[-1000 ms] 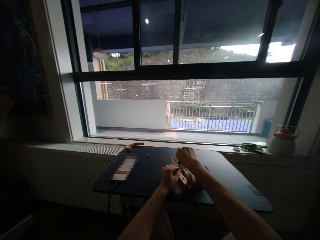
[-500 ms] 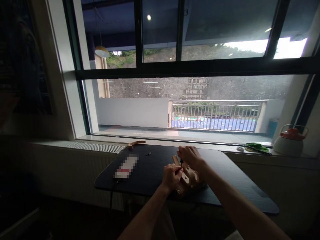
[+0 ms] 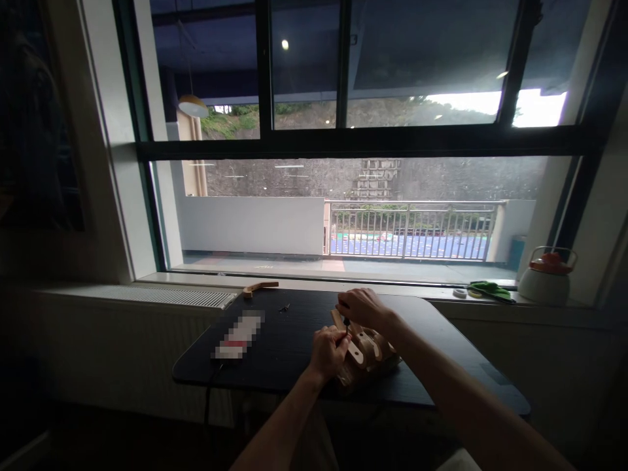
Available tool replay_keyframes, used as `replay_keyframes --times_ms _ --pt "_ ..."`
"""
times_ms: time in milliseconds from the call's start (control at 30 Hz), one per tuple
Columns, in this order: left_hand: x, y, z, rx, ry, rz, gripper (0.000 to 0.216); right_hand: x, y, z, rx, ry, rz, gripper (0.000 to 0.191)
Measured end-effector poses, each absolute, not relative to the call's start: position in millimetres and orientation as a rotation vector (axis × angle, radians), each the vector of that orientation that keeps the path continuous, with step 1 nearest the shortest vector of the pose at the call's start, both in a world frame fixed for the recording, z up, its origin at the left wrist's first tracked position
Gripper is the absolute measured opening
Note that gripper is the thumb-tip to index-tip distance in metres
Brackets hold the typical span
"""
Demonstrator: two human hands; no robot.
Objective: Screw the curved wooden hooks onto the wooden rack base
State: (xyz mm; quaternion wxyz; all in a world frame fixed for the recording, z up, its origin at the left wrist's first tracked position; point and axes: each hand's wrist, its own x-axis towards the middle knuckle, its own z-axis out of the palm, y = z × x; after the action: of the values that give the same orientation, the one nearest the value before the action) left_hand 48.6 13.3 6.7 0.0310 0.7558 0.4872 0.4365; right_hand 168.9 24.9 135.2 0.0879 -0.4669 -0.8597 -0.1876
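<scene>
My right hand [image 3: 362, 306] is closed around the dark handle of a screwdriver [image 3: 347, 323], which points down at a wooden assembly [image 3: 367, 353]. Its thin shaft ends at the fingertips of my left hand [image 3: 328, 350]. That hand is closed in a pinch against the near left side of the wood; whatever lies between its fingers is hidden. The assembly has a flat base, curved strips and a pale rounded strip [image 3: 356, 354] with a hole in it. It rests near the front edge of the dark table [image 3: 289, 340].
Farther left on the table are a blurred-out flat object [image 3: 239, 335] with a cable, some small screws [image 3: 284, 307] and an angled wooden piece [image 3: 260, 288]. A jug with a red lid [image 3: 545, 278], a green cloth [image 3: 490, 290] and tape rolls [image 3: 460, 293] stand along the windowsill.
The whole view has shifted slightly, so things appear a little farther left. Both hands keep their places at the screwdriver and the wooden assembly.
</scene>
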Motion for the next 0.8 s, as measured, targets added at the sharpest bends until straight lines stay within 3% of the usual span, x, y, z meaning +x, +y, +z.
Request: replay_keyframes --times_ms 400,800 --pt "50 12 8 2.304 1.536 1.334 0.021 152 23 129 -1.754 -2.298 -0.478 0.029" --pt "50 9 10 2.305 1.537 1.343 0.024 168 21 130 -1.385 -2.490 -0.577 0.026"
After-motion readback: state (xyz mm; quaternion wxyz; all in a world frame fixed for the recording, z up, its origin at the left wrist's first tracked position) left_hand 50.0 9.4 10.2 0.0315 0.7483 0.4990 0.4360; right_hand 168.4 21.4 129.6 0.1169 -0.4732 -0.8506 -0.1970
